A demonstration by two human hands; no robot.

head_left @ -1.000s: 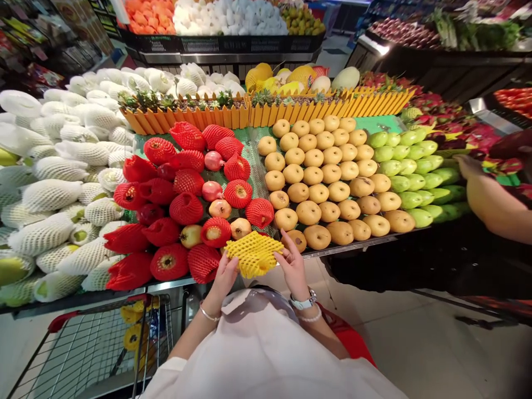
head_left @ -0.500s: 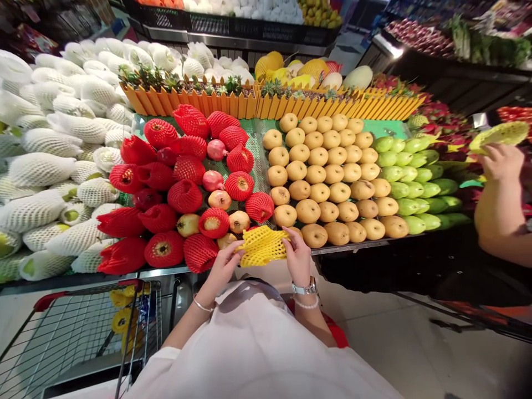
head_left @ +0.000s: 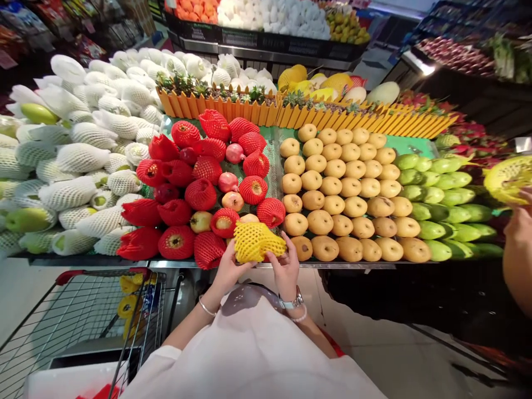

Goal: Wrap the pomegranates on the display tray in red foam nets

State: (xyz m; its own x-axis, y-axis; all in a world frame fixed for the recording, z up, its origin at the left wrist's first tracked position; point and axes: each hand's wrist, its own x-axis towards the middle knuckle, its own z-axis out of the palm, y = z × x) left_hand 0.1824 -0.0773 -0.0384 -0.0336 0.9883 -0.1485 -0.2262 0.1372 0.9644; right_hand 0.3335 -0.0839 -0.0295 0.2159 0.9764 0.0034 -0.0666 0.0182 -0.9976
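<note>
Both of my hands hold a yellow foam fruit net [head_left: 253,243] at the front edge of the fruit stand. My left hand [head_left: 233,270] grips its rounded left part from below. My right hand [head_left: 286,265] pinches the narrower right end between thumb and fingers. Whether anything lies inside the net cannot be seen. Just beyond it are pomegranates [head_left: 233,201], several of them in red foam nets [head_left: 200,194]. To the right, round brown pears [head_left: 322,222] lie in rows.
White-netted fruit [head_left: 68,191] is heaped at left. Green oblong fruits [head_left: 443,213] lie at right, near another person's hand [head_left: 521,227] with a yellow net [head_left: 511,180]. An orange picket planter [head_left: 233,108] runs behind. A shopping cart [head_left: 62,321] stands at lower left.
My hands have come closer together, and the net, stretched flat between them before, now bulges on its left side. The view has shifted, and the other person's net has moved nearer.
</note>
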